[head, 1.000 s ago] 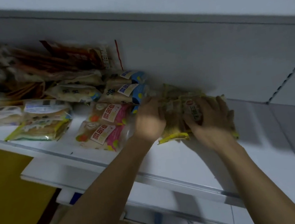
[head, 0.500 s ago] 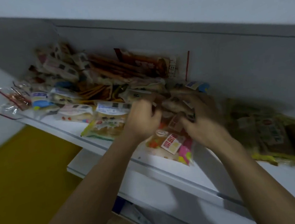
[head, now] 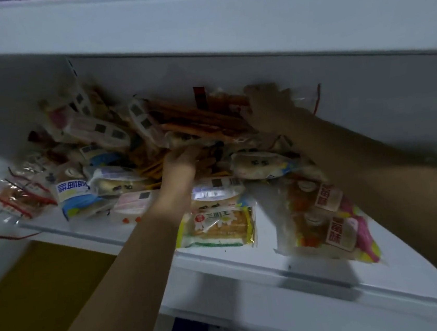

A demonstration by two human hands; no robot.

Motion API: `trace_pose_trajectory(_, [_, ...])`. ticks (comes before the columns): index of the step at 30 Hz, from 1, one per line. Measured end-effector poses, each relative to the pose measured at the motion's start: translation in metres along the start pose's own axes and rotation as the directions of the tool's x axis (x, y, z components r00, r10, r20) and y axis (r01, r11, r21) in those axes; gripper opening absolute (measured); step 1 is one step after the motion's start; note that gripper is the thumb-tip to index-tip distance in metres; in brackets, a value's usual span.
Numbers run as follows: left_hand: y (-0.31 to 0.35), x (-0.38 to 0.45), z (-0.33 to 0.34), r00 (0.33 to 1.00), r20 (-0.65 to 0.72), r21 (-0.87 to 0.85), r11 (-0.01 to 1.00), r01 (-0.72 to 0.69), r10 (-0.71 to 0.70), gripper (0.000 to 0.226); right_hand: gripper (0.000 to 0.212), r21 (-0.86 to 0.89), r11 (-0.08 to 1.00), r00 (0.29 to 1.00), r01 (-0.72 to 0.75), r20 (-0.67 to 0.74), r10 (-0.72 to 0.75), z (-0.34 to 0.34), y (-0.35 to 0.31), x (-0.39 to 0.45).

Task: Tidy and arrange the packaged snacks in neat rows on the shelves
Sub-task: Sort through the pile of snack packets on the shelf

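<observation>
Far left, clear red-edged packets [head: 11, 199] hang over the shelf [head: 250, 259] end, loose and crooked. Next right, a blue-and-white packet [head: 75, 195] and a pink-white one [head: 134, 204] lie near the front edge, with a jumbled heap of white wrapped snacks [head: 93, 130] piled behind them against the back wall. Centre: left hand [head: 181, 161] reaches into the heap, fingers curled down into the orange-brown stick packets [head: 201, 123]; it seems to grip something there, but exactly what is buried and blurred. Just right and nearer, a yellow-green cake packet [head: 216, 228] lies flat at the front edge, a white barcode packet [head: 217, 190] behind it. Right hand [head: 267, 105] is far back at the wall, on the right end of the stick packets, fingers bent over them; whether it pinches one, cannot tell. Under the right forearm, two pink-orange packets [head: 330, 220] lie side by side, tilted, near the front. Step judged: sorting the mixed heap, rows barely started. Next move likely calls for lifting the long stick packets out together without dragging neighbours off the edge, then laying like with like.
</observation>
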State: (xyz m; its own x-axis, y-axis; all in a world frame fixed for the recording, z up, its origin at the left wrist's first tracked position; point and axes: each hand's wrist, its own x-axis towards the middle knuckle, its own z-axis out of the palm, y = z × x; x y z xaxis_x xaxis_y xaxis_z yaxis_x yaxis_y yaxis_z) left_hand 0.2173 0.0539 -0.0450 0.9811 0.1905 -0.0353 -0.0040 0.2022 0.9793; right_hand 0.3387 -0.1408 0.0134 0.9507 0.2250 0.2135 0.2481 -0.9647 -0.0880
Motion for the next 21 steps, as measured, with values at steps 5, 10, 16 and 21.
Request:
trace_pose_trajectory(5, [-0.005,0.031,-0.007,0.956,0.115,-0.272,0.917,0.291,-0.269,0.037,0.024,-0.065,0.998,0.998,0.007,0.061,-0.003,0.009,-0.008,0.024])
trace_pose_trajectory(10, [-0.001,0.040,0.005,0.921,0.248,-0.382,0.843,0.378,-0.300,0.036,0.039,0.129,0.981,0.989,0.142,-0.068,-0.134,0.006,-0.036,0.030])
trace_pose_trajectory(16, [-0.007,0.046,0.012,0.924,0.256,-0.506,0.775,0.379,-0.284,0.052,0.091,0.246,0.951,0.919,0.187,0.299,-0.258,0.007,-0.056,0.031])
trace_pose_trajectory(21, [-0.010,0.049,0.014,0.925,0.275,-0.555,0.743,0.374,-0.260,0.059,0.063,0.173,0.978,0.960,0.120,0.231,-0.159,0.017,-0.052,0.049])
